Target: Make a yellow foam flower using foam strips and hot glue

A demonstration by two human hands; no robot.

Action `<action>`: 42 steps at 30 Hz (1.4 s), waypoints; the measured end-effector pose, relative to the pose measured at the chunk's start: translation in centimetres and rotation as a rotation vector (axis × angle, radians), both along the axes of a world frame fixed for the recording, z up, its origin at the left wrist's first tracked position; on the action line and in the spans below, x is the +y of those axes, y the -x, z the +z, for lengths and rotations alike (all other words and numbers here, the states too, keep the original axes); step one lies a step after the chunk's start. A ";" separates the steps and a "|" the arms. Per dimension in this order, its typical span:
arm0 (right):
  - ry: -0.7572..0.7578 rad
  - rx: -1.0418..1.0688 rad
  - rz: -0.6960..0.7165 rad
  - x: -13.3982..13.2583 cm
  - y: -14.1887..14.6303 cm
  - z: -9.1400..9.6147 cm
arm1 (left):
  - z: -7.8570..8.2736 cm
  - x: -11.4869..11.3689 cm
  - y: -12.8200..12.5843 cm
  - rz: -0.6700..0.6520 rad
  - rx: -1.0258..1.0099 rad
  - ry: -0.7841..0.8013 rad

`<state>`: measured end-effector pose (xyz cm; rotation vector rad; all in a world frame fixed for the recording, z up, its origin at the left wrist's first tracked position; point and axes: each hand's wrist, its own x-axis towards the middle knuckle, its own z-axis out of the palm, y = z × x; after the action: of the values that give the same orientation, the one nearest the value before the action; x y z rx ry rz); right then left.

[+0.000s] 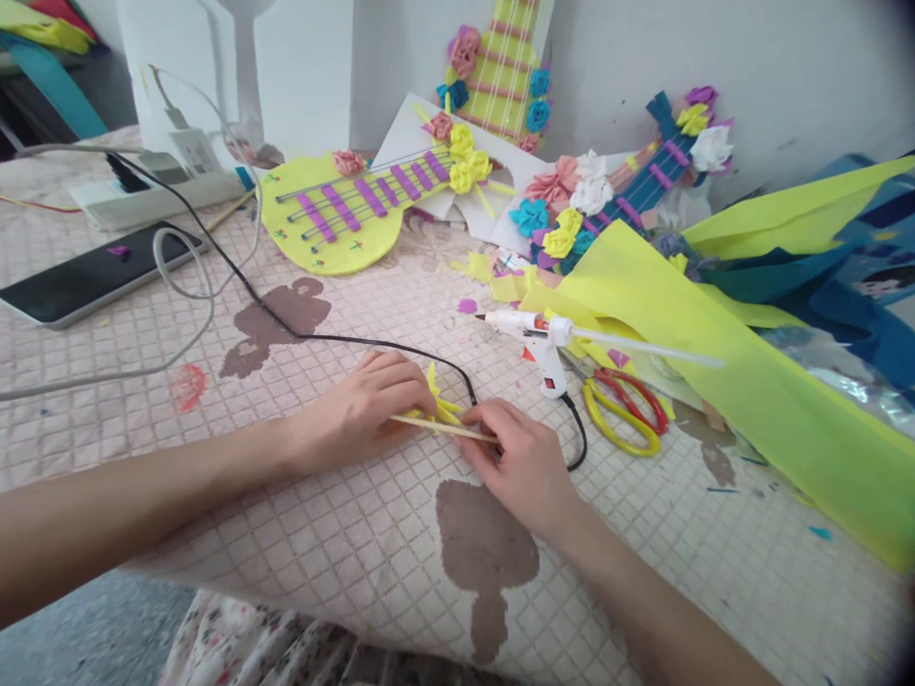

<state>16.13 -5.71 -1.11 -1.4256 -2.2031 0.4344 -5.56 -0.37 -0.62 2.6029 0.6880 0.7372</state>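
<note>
My left hand [386, 401] is closed on a thin wooden stick [444, 427], low over the quilted cloth. My right hand [520, 455] pinches the stick's other end. A piece of yellow crepe paper [441, 407] with pointed ends lies against the stick, between my two hands; its lower part is hidden by the fingers. Just beyond my right hand lies a white glue gun [544, 341] with a clear glue stick in its back. To the right of it are scissors with yellow and red handles [627, 414].
Yellow paper sheets [763, 404] spread over the right side. Paper guitars with flowers, one yellow [331, 219] and one blue [643, 194], lie at the back. A black cable [367, 342] crosses the middle. At left are a phone [92, 270] and a power strip [158, 197].
</note>
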 end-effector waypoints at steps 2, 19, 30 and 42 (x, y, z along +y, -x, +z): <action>-0.033 0.041 0.000 -0.1 0.0 0.2 | 0.1 -0.1 0.0 0.020 -0.018 0.006; -0.072 0.020 0.154 0.9 -0.3 0.1 | 0.0 0.4 0.2 0.049 -0.019 0.056; -0.116 -0.133 0.121 0.6 0.0 0.2 | -0.3 0.7 0.3 0.039 0.031 0.038; -0.109 -0.121 0.143 1.5 -1.1 0.4 | 0.1 0.7 0.4 0.060 0.108 -0.020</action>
<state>17.22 -4.24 -0.75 -1.2726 -2.3969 0.2772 -6.00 0.29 -0.51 2.6664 0.7972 0.6275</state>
